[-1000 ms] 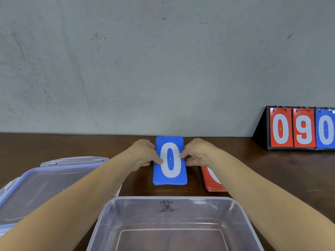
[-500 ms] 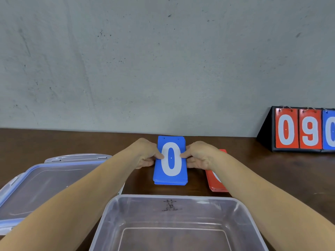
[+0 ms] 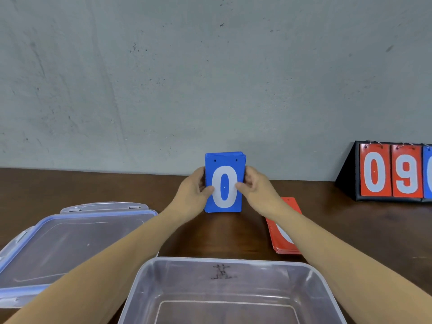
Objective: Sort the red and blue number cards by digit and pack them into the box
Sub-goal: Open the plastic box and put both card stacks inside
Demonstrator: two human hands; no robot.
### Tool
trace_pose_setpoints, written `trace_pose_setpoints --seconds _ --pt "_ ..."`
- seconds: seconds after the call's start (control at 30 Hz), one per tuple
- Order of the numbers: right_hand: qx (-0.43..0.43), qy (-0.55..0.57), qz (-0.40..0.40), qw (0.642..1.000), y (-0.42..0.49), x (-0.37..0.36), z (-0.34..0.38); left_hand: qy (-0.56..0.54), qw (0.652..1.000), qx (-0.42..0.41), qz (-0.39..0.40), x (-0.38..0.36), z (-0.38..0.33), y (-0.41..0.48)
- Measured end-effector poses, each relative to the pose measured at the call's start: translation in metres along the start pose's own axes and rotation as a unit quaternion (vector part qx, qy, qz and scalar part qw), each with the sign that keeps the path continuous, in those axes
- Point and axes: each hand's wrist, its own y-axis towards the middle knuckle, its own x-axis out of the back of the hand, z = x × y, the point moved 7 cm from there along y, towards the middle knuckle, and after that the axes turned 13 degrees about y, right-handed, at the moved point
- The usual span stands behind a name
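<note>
A stack of blue number cards (image 3: 224,160) with a white 0 on top is raised off the table, tilted up toward me. My left hand (image 3: 192,190) grips its left edge and my right hand (image 3: 256,190) grips its right edge, thumbs on the face. A stack of red number cards (image 3: 279,239) lies flat on the table to the right, partly hidden under my right forearm. The clear plastic box (image 3: 149,270) stands open and empty in front of me.
The box's clear lid with blue trim (image 3: 70,239) lies on the left. A black scoreboard stand (image 3: 348,174) with red cards reading 0 and 9 and a blue card stands at the back right. A grey wall rises behind the brown table (image 3: 362,230).
Both hands have lifted the blue stack off the table and tilted it upright toward me. The red stack stays where it was.
</note>
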Motion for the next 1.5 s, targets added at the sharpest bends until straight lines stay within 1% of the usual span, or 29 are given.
trace_pose_setpoints --seconds 0.07,0.13,0.23,0.33,0.47,0.57,0.67,0.8,0.87,0.97,1.17,1.23,1.37,1.5 --pt "0.014 -0.086 0.01 0.996 -0.003 -0.001 -0.001 0.061 0.998 -0.025 0.01 -0.002 -0.003 -0.003" --pt "0.028 -0.151 0.006 0.988 -0.006 0.0 0.002 0.101 0.994 -0.047 0.018 -0.003 -0.005 -0.008" --pt "0.04 -0.181 -0.006 0.983 -0.01 0.001 0.006 0.148 0.987 -0.056 0.015 -0.003 -0.008 -0.012" --pt "0.035 -0.185 -0.02 0.982 -0.012 0.001 0.006 0.159 0.986 -0.058 -0.002 -0.001 -0.01 -0.012" --pt "0.013 -0.184 -0.006 0.983 -0.018 -0.003 0.003 0.182 0.982 -0.037 0.018 -0.005 -0.005 -0.015" --pt "0.02 -0.174 -0.004 0.985 -0.016 0.001 0.016 0.18 0.982 -0.046 0.008 0.004 -0.013 -0.014" --pt "0.018 -0.124 -0.017 0.992 -0.017 0.01 0.04 0.129 0.99 -0.059 0.021 0.024 -0.035 -0.011" --pt "0.036 -0.089 -0.062 0.993 -0.032 0.023 0.091 0.069 0.995 -0.07 0.018 0.06 -0.075 -0.023" --pt "0.031 -0.06 -0.063 0.996 -0.048 0.023 0.113 0.042 0.997 -0.056 0.028 0.075 -0.089 -0.039" --pt "-0.001 -0.038 -0.042 0.998 -0.081 0.016 0.134 0.014 0.998 -0.026 0.063 0.089 -0.103 -0.073" --pt "-0.089 -0.008 0.009 0.996 -0.151 -0.007 0.136 -0.032 0.988 0.063 0.137 0.089 -0.102 -0.147" --pt "-0.114 0.007 0.017 0.993 -0.17 -0.013 0.127 -0.015 0.986 0.073 0.152 0.084 -0.098 -0.165" --pt "-0.147 -0.003 0.03 0.989 -0.196 -0.026 0.106 0.056 0.983 0.08 0.158 0.076 -0.085 -0.191" --pt "-0.171 -0.022 0.037 0.984 -0.21 -0.037 0.095 0.081 0.98 0.09 0.158 0.068 -0.078 -0.207"
